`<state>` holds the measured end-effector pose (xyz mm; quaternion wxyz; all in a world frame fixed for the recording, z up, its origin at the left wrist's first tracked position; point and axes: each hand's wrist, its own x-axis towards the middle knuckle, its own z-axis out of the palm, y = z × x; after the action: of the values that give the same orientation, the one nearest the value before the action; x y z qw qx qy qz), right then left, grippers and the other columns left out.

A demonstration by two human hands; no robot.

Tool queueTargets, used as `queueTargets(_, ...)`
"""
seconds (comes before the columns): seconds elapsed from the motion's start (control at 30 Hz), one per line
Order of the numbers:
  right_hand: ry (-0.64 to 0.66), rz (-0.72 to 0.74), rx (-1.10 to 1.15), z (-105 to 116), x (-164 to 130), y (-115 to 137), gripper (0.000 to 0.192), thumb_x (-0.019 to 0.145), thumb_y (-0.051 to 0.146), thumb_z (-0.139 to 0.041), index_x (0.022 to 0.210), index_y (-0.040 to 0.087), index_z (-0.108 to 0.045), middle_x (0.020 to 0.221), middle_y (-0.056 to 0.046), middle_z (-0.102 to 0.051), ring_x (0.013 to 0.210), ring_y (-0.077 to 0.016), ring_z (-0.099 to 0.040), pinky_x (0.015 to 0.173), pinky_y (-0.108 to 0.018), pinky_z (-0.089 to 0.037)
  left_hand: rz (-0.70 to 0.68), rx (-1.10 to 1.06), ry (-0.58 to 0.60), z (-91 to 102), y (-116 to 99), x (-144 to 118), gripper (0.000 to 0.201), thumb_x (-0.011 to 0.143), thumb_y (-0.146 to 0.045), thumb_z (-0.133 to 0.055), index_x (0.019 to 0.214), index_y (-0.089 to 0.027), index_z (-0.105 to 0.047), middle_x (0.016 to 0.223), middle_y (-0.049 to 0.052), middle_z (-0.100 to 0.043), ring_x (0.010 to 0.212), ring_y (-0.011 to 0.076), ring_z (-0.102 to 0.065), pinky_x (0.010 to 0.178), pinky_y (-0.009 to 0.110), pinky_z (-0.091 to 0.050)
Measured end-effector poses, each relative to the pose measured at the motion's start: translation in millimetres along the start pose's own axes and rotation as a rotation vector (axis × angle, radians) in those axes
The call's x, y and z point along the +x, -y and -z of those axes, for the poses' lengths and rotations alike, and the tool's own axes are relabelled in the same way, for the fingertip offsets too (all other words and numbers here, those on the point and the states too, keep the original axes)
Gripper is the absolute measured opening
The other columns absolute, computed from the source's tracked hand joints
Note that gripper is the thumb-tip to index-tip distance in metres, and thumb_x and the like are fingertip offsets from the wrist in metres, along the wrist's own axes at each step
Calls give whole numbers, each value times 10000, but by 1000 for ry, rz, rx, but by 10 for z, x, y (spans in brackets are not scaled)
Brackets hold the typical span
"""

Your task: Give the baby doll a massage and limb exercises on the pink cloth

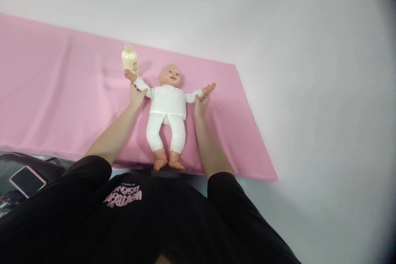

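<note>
While the plastic baby doll in white clothes (pixel 168 109) lies face-up on the pink cloth sheet (pixel 62 103), left hand (pixel 136 95) grips its wrist; right hand (pixel 201 105) grips the other, spreading both arms; cream lotion bottle (pixel 129 59) stands just beside.

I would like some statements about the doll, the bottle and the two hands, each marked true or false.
1. The doll lies on its back on the pink cloth. True.
2. The doll wears a blue outfit. False: its outfit is white.
3. The left hand is at the doll's arm on the bottle side. True.
4. The bottle lies between the doll's feet. False: it stands by the doll's raised hand, beside the head.
5. The right hand rests on the phone. False: it is at the doll's other arm; the phone lies apart, at the lower left.
</note>
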<state>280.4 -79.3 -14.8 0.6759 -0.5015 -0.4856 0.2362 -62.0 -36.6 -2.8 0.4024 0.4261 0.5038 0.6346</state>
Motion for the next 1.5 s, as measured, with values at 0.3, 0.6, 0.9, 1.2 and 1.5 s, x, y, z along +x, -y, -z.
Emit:
queueTargets(0.3, 44, 54, -69, 17, -4, -60, 1012, 953, 554, -594, 1805, 274, -126, 1939, -156, -93, 1801, -314, -268, 1390, -646, -407, -39, 4, 27, 8, -31, -44, 818, 741, -173, -970, 1423, -292, -533, 1499, 149, -638, 1504, 374, -630, 1313, 567, -515)
queueTargets(0.6, 21, -1, -16, -7, -18, 32, 930, 962, 336, -602, 1791, 303, -181, 1932, -130, -140, 1781, -283, -302, 1383, -644, -399, -15, 3, 22, 3, -17, -29, 865, 725, -185, -989, 1421, -283, -485, 1533, 159, -627, 1482, 367, -643, 1323, 570, -500)
queueTargets(0.9, 43, 52, -50, -5, -16, -15, 922, 989, 444, -577, 1802, 297, -167, 1941, -131, -125, 1796, -297, -267, 1377, -666, -413, -53, 13, 16, 6, 58, -9, 842, 727, -168, -976, 1419, -297, -515, 1495, 150, -637, 1431, 361, -666, 1300, 572, -524)
queueTargets(1.2, 36, 23, -18, -19, -28, 63, 974, 954, 494, -621, 1775, 217, -174, 1932, -199, -131, 1779, -339, -320, 1386, -673, -405, -47, 24, 34, 13, -31, -50, 849, 733, -230, -1005, 1438, -303, -538, 1482, 143, -643, 1479, 376, -643, 1313, 596, -504)
queueTargets(1.5, 107, 14, -70, -88, -182, 256, 818, 997, 538, -663, 1699, 203, -410, 1779, -205, -492, 1667, -367, -497, 1361, -686, -457, -254, 134, 218, 5, -60, -145, 781, 798, -468, -955, 1473, -271, -614, 1498, 176, -679, 1432, 380, -667, 1299, 578, -498)
